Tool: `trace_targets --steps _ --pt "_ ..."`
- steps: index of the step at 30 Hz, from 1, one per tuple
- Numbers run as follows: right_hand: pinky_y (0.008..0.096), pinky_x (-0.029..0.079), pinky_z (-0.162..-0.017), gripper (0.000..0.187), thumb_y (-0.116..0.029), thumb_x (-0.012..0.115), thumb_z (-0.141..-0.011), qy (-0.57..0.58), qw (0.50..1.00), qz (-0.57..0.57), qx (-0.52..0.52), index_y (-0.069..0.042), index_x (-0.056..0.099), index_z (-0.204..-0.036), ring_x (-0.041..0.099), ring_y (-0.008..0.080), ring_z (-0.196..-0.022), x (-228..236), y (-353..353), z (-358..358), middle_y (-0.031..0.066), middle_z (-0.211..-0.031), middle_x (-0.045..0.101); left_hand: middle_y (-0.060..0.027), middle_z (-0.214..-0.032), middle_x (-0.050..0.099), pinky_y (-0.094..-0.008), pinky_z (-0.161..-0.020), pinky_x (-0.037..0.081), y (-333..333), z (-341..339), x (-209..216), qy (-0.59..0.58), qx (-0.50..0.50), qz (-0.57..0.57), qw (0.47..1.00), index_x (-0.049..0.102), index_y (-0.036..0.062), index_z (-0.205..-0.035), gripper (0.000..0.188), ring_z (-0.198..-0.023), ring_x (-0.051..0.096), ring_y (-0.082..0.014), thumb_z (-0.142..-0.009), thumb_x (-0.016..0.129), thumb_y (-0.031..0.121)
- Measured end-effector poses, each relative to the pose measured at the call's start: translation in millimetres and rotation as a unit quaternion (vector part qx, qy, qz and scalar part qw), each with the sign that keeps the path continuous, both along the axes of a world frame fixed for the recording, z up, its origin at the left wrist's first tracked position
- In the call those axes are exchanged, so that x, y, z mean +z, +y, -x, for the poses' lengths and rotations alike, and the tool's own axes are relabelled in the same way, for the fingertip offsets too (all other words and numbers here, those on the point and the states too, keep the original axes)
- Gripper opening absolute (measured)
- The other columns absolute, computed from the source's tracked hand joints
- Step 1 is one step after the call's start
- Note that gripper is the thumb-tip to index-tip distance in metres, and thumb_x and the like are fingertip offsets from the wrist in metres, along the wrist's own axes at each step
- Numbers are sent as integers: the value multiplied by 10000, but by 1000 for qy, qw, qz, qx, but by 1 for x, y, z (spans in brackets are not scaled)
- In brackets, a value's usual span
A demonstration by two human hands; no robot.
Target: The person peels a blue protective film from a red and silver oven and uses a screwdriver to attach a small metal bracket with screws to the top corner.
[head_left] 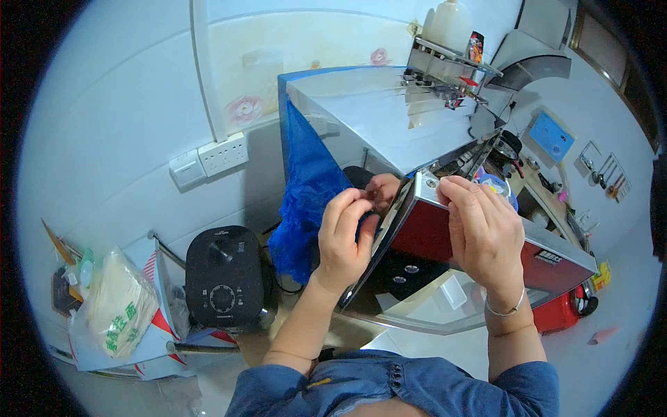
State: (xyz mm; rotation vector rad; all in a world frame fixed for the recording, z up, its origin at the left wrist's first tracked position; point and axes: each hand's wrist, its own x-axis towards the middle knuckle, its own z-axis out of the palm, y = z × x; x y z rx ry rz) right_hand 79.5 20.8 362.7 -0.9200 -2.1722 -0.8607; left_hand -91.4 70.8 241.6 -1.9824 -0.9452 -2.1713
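Note:
Just left of a boxy metal appliance's near corner, my left hand is raised with curled fingers; what they pinch, if anything, is too small to tell. Over the upper edge of the appliance's dark red glossy front panel, my right hand has its fingers and thumb drawn together near a silver corner. Whatever lies under those fingertips is hidden. The appliance's mirror-like metal top reflects the wall. Crumpled blue plastic film hangs down its left side, close to my left hand. Fingers also appear behind my left hand, seemingly reflected.
A black appliance with a dial stands left, beside a plastic-wrapped white pack. A socket strip is on the wall. Behind are a metal rack with a white jug, a pan and hanging utensils. Something red sits right.

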Motion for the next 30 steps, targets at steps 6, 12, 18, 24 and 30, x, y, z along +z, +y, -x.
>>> trace_targets --steps 6,12,18,24,30 --pt "309 479 -615 206 -40 625 -789 1 1000 -7 -4 -33 577 -989 619 212 -731 -1 0 2 89 -926 647 -130 -977 579 -436 -851 474 -3 22 -10 208 -74 -46 974 603 16 -888 350 -963 559 -338 -611 778 138" --pt "311 489 -633 190 -31 620 -790 1 1000 -9 5 -27 580 -976 624 222 -732 -2 3 1 92 -913 652 -110 -966 612 -443 -834 484 2 40 -13 252 -90 -56 962 582 30 -781 273 -964 582 -306 -594 762 115" --pt "325 497 -647 167 -11 612 -794 19 1000 -2 11 -27 583 -958 629 237 -740 -4 5 4 102 -906 656 -127 -1004 623 -408 -824 491 -11 43 -23 218 -70 1 973 619 10 -924 298 -967 592 -315 -639 700 -25" --pt "336 500 -669 117 -6 584 -827 69 997 -8 -19 -25 602 -941 635 258 -747 -9 0 2 108 -899 665 -90 -969 589 -377 -782 473 -15 19 -15 184 -12 -30 982 642 45 -1013 346 -933 579 -276 -673 708 41" --pt "332 497 -674 133 -19 588 -834 44 999 -17 5 -31 594 -966 636 257 -760 -7 3 3 102 -911 661 -60 -905 569 -373 -721 437 -17 20 -7 248 80 -55 964 698 99 -935 237 -856 557 -236 -710 630 119"
